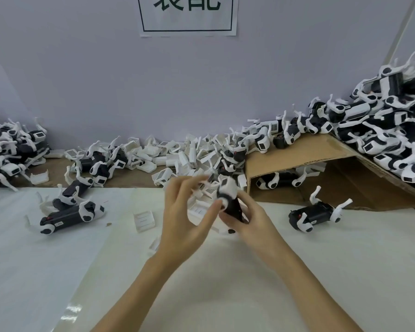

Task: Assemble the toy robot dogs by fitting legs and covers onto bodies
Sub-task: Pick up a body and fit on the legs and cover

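Note:
A black toy dog body (233, 207) with a white cover on its upper end is held upright above the table's middle. My right hand (248, 219) grips its lower black part from the right. My left hand (186, 212) is at its left, thumb touching the white end, fingers curled and blurred near a small white piece. A loose white cover (144, 220) lies on the table left of my hands. Another cover (198, 212) sits partly hidden behind my left hand.
A heap of white covers (189, 154) lies along the wall. Toy dogs are piled at far left (7, 149) and on a cardboard ramp (309, 149) at right. Loose dogs lie at left (70, 214) and right (316, 213).

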A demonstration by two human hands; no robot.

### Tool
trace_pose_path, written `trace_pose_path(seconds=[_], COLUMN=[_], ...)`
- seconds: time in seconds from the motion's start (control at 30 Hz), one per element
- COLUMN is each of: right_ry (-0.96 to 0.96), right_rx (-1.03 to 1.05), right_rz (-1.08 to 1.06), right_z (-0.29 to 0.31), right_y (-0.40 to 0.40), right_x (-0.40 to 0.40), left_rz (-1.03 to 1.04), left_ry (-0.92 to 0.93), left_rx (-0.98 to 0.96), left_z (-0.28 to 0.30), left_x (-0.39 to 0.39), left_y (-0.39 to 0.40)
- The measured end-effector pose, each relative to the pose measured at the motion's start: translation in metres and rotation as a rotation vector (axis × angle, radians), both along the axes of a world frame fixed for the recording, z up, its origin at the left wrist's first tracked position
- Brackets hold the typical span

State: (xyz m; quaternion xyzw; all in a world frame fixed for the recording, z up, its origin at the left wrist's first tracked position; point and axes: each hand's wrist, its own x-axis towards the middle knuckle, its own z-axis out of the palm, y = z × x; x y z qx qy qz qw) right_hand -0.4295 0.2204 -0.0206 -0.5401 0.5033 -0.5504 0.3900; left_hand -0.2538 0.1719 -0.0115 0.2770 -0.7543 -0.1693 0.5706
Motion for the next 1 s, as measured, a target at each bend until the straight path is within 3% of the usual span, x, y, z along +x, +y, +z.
trace_pose_path(seconds=[0.17, 0.27, 0.53, 0.63, 0.73, 0.87, 1.0], right_ry=[0.142, 0.151, 0.159, 0.190, 0.309, 0.289, 0.328], right_rx=[-0.019, -0.012, -0.070, -0.053, -0.062, -0.148, -0.158], right_rz=[0.121, 0.142, 0.159, 0.068, -0.077, -0.128, -0.032], right_z=[-0.006, -0.007, -0.006, -0.008, -0.007, -0.002, 0.005], right_y=[-0.001, -0.001, -0.001, -0.002, 0.001, 0.001, 0.002], right_x=[0.007, 0.008, 0.008, 0.004, 0.001, -0.005, -0.007], left_rz=[-0.143, -0.121, -0.141, -0.059, -0.123, -0.242, -0.440], left_ry=[-0.297, -0.277, -0.143, -0.294, -0.427, -0.106, 0.016], left_rx=[-0.008, -0.047, 0.099, -0.003, -0.050, 0.257, 0.447], left_z=[0.009, 0.006, 0.014, 0.015, 0.013, 0.019, 0.019], left_x=[0.018, 0.015, 0.008, 0.012, 0.017, 0.029, 0.048], left_y=[-0.011, -0.010, -0.001, -0.004, -0.009, -0.021, -0.031])
